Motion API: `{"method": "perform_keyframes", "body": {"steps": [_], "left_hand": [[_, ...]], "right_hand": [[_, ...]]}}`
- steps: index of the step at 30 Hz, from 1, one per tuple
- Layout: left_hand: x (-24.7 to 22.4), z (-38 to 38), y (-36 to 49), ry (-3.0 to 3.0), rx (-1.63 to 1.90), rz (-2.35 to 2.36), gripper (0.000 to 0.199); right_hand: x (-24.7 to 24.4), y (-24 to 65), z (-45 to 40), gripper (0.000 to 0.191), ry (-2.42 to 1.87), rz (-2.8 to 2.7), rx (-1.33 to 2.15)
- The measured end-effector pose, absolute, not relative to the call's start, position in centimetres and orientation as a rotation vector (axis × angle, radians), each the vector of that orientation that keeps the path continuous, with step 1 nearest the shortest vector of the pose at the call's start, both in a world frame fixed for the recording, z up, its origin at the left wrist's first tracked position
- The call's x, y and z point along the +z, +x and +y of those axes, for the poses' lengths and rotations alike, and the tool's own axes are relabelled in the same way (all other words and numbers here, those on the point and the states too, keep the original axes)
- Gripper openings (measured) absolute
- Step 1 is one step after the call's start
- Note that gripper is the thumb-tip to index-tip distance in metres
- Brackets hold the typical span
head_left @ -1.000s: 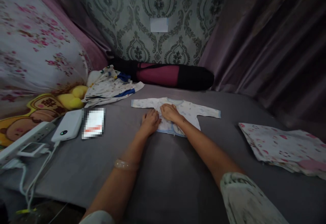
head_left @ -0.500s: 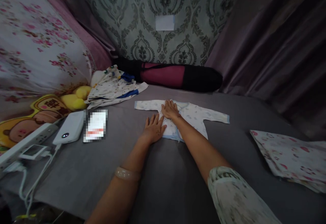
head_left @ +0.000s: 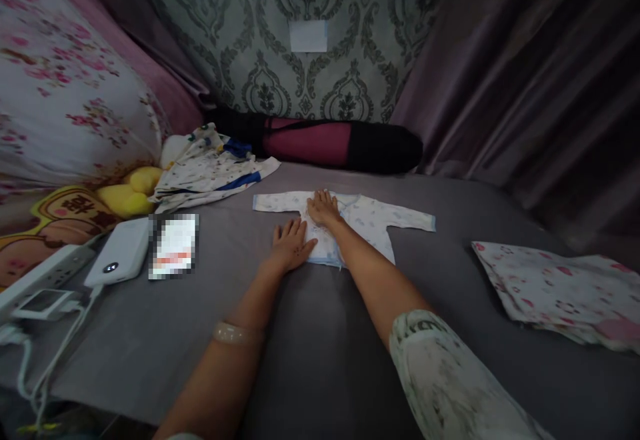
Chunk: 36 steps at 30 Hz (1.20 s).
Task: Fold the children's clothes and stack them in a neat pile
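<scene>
Your small white shirt (head_left: 373, 223) with blue trim lies flat at the centre of the frame, sleeves out to both sides, on the grey sheet (head_left: 320, 347). Your right hand (head_left: 323, 211) rests palm down on its upper front, fingers extended and slightly parted; your left hand (head_left: 291, 247) lies with fingers spread across its lower left edge, thumb on the fabric. Behind it, at upper centre, a long black-and-maroon bag (head_left: 310, 142) lies on its side, its contents hidden from you. At the left of the frame, beside a white power strip (head_left: 47, 277), sits a white power bank (head_left: 123, 248); a folded printed cloth (head_left: 555, 287) lies at the right.
</scene>
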<state>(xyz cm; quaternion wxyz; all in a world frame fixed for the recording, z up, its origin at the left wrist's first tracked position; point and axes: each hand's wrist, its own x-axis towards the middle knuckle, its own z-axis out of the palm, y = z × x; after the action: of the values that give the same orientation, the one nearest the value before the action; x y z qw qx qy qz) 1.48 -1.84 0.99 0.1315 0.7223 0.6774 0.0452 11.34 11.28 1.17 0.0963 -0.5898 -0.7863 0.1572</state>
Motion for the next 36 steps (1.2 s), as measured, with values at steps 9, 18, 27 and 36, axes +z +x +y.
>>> {"method": "perform_keyframes", "body": {"steps": [9,18,27,36], "left_hand": [[1.5,-2.0,1.9,2.198,0.511,2.055,0.048],[1.2,-2.4,2.5,2.290,0.258,1.823,0.056],[1.6,-2.8,2.8,2.350,0.321,1.853,0.058],[2.4,-3.4,5.6,2.576,0.357,1.518,0.052]], "right_hand": [[2.3,19.7,8.8,0.058,-1.746,-2.137,0.337],[0.3,18.9,4.4,0.070,-1.795,-2.327,0.306],[1.0,19.4,5.0,0.071,-1.807,-2.368,0.431],[3.1,24.5,8.8,0.057,-1.829,-2.227,0.220]]}}
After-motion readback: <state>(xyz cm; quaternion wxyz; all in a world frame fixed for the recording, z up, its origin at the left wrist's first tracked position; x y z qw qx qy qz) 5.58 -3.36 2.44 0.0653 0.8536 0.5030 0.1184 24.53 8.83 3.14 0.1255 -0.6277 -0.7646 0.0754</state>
